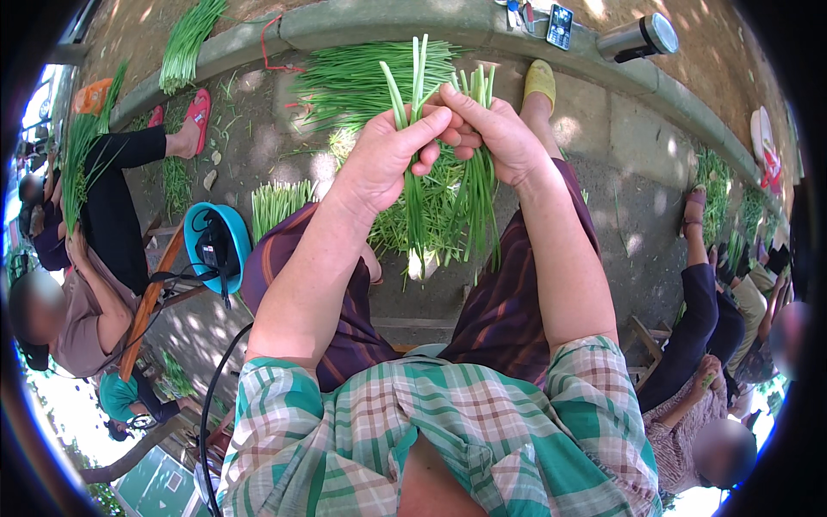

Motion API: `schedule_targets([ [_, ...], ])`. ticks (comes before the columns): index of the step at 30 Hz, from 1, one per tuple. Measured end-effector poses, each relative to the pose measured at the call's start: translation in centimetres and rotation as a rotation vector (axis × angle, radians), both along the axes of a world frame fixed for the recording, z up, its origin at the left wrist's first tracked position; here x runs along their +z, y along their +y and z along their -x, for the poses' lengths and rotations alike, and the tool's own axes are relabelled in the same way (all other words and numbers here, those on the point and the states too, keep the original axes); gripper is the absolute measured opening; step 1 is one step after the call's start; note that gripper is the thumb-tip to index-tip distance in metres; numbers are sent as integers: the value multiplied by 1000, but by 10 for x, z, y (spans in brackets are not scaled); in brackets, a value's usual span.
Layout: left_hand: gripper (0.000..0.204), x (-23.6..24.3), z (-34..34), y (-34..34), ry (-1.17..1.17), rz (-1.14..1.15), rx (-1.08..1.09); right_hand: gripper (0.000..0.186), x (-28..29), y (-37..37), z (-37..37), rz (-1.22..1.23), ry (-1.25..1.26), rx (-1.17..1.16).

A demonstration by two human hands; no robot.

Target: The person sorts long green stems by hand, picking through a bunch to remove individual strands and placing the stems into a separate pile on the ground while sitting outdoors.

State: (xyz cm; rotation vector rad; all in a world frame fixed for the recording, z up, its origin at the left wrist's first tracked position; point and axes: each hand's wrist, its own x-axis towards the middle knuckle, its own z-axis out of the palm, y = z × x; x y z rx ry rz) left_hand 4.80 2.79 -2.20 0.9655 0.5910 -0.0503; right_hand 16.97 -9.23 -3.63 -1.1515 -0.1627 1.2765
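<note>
My left hand (379, 159) is closed around a few chives (415, 211), their pale ends pointing up and the green leaves hanging down. My right hand (504, 138) grips a thicker bunch of chives (478, 211) the same way. The fingers of both hands meet above my lap. Below them lies a loose heap of chives (444, 185) between my legs. Farther off, a neat pile of long chives (362, 82) rests against the kerb. A cut-ended bunch (280, 207) stands beside my left knee.
A blue basin (194, 228) holding a black bag (217, 246) is on my left. On the kerb (362, 26) lie a phone (560, 28) and a metal flask (637, 39). Red string (274, 62) is near the pile. Other people sit on both sides, some handling chives.
</note>
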Motion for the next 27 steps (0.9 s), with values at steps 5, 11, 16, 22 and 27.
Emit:
schedule_targets([
  [5,20,6,-3,-1,50,-71,-4,30,-5,0,2,-46,-75,-46],
  [11,21,-5,-1,-8,178,-352,18,27,2,6,11,-13,-228,-95],
  [16,20,-12,-1,-14,104,-505,-17,26,-11,8,15,40,-264,-88],
  [22,19,-4,-1,-5,52,-221,3,23,-20,7,7,9,-122,-200],
  [27,28,-11,1,1,-11,44,164,22,-18,2,-2,-40,-6,-254],
])
